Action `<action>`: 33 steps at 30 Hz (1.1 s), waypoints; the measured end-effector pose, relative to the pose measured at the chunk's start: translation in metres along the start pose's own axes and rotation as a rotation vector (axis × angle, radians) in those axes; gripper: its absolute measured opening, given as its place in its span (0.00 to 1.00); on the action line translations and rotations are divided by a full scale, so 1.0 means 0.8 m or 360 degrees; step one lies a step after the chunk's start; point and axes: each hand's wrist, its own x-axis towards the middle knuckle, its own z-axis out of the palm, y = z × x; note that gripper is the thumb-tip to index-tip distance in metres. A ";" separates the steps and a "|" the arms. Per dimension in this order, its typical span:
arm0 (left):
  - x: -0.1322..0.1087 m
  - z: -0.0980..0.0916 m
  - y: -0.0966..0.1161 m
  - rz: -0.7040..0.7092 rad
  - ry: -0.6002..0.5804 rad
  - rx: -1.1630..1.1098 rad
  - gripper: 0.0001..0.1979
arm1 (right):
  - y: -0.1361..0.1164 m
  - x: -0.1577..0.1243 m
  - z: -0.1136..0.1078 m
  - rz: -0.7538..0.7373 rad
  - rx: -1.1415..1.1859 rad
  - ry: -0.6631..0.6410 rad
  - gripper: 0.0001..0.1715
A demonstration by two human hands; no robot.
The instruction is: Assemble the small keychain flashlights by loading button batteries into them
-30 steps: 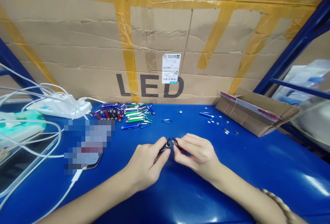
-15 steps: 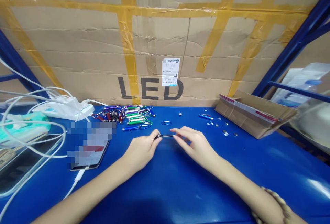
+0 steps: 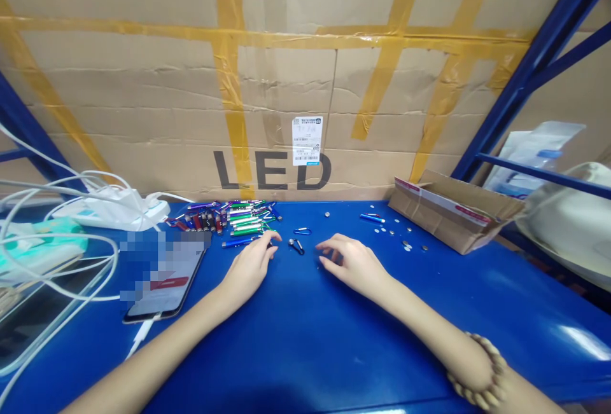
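My left hand [image 3: 247,271] hovers by the near end of a pile of small keychain flashlights [image 3: 245,218], its thumb and forefinger apart and holding nothing visible. It partly covers a blue flashlight [image 3: 235,243] at the front of the pile. A small black carabiner clip [image 3: 298,247] with a round silver end piece lies on the table between my hands. Just behind it is a blue carabiner clip [image 3: 302,231]. On the right, my right hand [image 3: 356,264] is open with fingers curved toward the black clip, not touching it.
A single blue flashlight [image 3: 371,218] lies back right, with several coin-like discs [image 3: 407,248] around it. An open cardboard box [image 3: 436,213] stands behind them. At left are a phone [image 3: 167,280] on a cable, a white power strip [image 3: 114,210] and looped white cables.
The small black clip has left my left hand and lies on the table. My left hand has moved left toward the flashlight pile; both hands have parted from the clip.
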 end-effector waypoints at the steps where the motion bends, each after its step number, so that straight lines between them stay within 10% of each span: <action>1: 0.000 -0.001 0.003 -0.0009 0.0047 -0.0107 0.10 | 0.002 0.001 0.001 0.0001 0.0002 -0.0003 0.13; 14: 0.006 -0.035 0.015 -0.0141 0.1047 -0.1328 0.14 | -0.012 0.022 0.028 -0.0436 -0.0016 -0.0022 0.21; 33: 0.002 -0.038 0.020 -0.0063 0.0754 -0.1068 0.10 | -0.003 0.061 0.020 -0.0221 0.0570 0.0009 0.11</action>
